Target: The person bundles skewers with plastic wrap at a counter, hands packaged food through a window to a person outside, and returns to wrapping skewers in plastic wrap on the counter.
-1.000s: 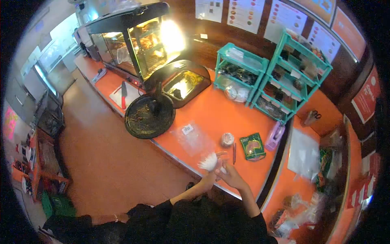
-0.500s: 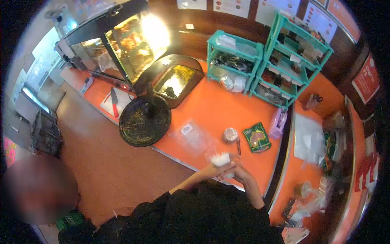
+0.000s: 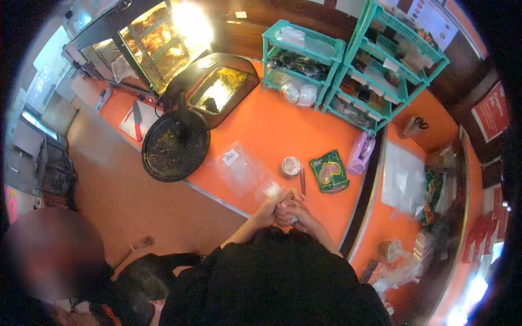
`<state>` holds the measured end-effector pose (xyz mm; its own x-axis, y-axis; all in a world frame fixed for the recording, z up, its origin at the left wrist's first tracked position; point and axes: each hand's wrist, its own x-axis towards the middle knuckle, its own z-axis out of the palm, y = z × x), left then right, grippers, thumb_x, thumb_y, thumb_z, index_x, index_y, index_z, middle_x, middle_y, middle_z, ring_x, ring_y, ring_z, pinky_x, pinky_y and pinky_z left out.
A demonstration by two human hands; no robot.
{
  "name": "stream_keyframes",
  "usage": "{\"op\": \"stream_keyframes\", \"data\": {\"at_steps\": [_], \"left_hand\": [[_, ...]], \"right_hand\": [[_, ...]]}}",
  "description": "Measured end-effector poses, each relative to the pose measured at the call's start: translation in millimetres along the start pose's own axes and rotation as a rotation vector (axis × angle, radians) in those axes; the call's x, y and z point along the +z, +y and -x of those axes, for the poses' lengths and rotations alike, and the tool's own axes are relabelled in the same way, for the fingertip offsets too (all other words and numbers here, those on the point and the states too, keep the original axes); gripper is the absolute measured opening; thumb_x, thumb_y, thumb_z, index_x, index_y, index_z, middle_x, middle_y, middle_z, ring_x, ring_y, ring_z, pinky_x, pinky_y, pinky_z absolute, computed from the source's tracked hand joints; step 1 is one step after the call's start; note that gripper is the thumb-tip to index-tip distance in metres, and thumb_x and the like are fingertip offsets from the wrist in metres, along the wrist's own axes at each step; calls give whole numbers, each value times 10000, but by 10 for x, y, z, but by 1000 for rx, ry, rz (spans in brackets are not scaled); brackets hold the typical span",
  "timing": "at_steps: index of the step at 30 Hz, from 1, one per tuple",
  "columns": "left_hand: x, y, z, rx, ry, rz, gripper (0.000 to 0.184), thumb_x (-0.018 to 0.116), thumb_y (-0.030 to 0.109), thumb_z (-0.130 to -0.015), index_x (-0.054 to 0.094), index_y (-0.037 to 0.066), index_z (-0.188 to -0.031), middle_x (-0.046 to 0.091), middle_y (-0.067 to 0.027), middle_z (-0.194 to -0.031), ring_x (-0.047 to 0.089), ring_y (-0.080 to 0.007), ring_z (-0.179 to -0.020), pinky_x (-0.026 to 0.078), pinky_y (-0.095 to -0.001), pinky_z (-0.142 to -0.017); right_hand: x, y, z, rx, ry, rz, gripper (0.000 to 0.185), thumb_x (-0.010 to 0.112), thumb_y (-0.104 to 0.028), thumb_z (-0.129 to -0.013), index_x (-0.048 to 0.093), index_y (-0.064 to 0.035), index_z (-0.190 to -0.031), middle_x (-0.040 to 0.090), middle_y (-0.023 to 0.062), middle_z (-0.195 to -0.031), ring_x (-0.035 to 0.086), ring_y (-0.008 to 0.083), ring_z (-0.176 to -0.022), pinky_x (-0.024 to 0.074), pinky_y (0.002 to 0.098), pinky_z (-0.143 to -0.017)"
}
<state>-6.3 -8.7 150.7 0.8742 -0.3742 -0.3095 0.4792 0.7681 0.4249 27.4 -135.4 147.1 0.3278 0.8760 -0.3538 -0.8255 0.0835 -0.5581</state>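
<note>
Tuft of white bristles (image 3: 271,188) is poking forward-left, toward the labelled plastic bag (image 3: 238,175), from left hand (image 3: 265,212) and right hand (image 3: 295,208) pressing together around it; the left is lying nearer the bag.

A blurred white tuft (image 3: 271,188) juts forward from the clasped hands (image 3: 285,212).

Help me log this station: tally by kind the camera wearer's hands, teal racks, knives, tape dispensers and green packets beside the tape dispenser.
Wearer's hands: 2 (left hand, right hand)
Teal racks: 2
Knife: 1
Purple tape dispenser: 1
Green packet beside the dispenser: 1
Total: 7
</note>
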Motion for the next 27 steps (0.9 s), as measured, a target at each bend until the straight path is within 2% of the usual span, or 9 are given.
{"op": "stream_keyframes", "data": {"at_steps": [1,3,6,8,11,14,17,25,27], "left_hand": [[-95,-60,-60,8,6,4,390,378,429,-942,515,69,-998,515,-25,-775,365,-83,-422,297,-202,-357],[-375,-216,-211,58,-252,43,500,346,493,-925,519,42,-1054,555,-89,-1089,410,-104,-489,344,-245,-387],[-453,-358,-274,177,-44,-249,460,335,431,-946,524,35,-1085,569,-82,-1061,476,-108,-563,393,-231,-447],[-359,-394,-433,438,-29,-417,440,350,400,-949,522,35,-1122,573,-67,-1038,518,-79,-651,416,-193,-512],[-378,-514,-385,214,-1,-256,461,329,411,-955,487,68,-1219,566,-53,-1050,536,-123,-914,438,-235,-780],[134,-321,-219,119,146,-185,500,326,439,-950,469,58,-1240,559,-63,-1077,503,-156,-1009,405,-278,-874],[98,-363,-270,357,9,-350,437,350,370,-949,492,53,-1213,528,-66,-1117,510,-139,-951,469,-291,-740],[-200,-405,-225,14,-195,-473,495,385,431,-936,505,26,-1193,555,-61,-1099,510,-117,-989,410,-258,-848],[-169,-444,-213,43,-181,-468,482,396,424,-934,516,29,-1182,574,-54,-1073,517,-117,-987,413,-260,-844]], "right_hand": [[-2,-11,17,-9,4,55,252,487,-296,-907,408,-107,-761,341,-44,-578,328,54,-471,268,194,-419],[51,-29,57,-35,9,31,299,474,-353,-913,409,-104,-761,337,-44,-576,328,53,-471,260,189,-417],[-60,24,124,-38,83,-10,390,443,-454,-913,410,-98,-757,331,-43,-572,326,56,-464,244,184,-409],[-103,29,156,-4,129,-20,432,424,-497,-907,411,-94,-752,329,-42,-570,324,60,-457,238,185,-403],[-152,-15,242,-11,177,-40,452,421,-516,-900,415,-94,-737,329,-44,-565,327,67,-455,241,191,-397],[-236,-34,239,38,29,-134,457,424,-526,-892,420,-99,-730,328,-47,-567,330,63,-456,242,186,-389],[-158,-63,288,-3,127,-66,406,458,-479,-899,424,-109,-734,332,-49,-564,321,56,-445,234,187,-378],[-331,-69,379,138,1,266,199,568,-214,-880,449,-116,-755,369,-48,-580,325,49,-448,218,199,-398],[-537,111,316,99,59,312,174,568,-204,-878,462,-111,-776,374,-48,-578,328,48,-447,217,204,-392]]}}
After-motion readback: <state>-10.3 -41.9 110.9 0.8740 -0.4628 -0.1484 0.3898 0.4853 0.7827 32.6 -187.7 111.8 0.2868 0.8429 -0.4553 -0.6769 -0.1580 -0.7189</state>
